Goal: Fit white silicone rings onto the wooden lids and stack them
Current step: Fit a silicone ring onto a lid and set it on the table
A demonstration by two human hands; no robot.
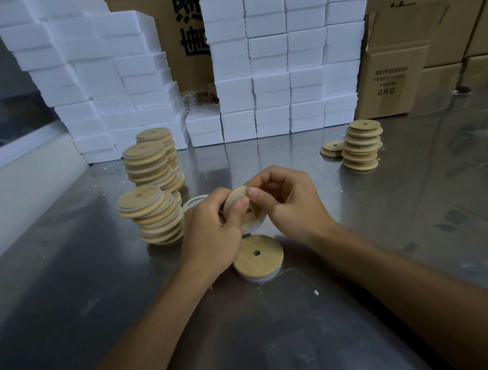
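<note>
Above the middle of the steel table (354, 323), my left hand (211, 232) and my right hand (292, 201) both grip one round wooden lid (247, 211), tilted on edge. A white silicone ring (253, 228) shows along its lower rim. Just below the hands lies another wooden lid (258, 256) flat on the table, a white ring visible under its edge. Loose white rings (192, 203) lie behind my left hand. Three leaning stacks of lids (153, 217) stand at the left. A smaller stack of lids (362, 145) stands at the right.
A wall of white foam boxes (271, 77) runs along the back of the table, with brown cardboard cartons (393, 78) at the right. A single lid pair (333, 148) lies beside the right stack. Small white crumbs dot the table.
</note>
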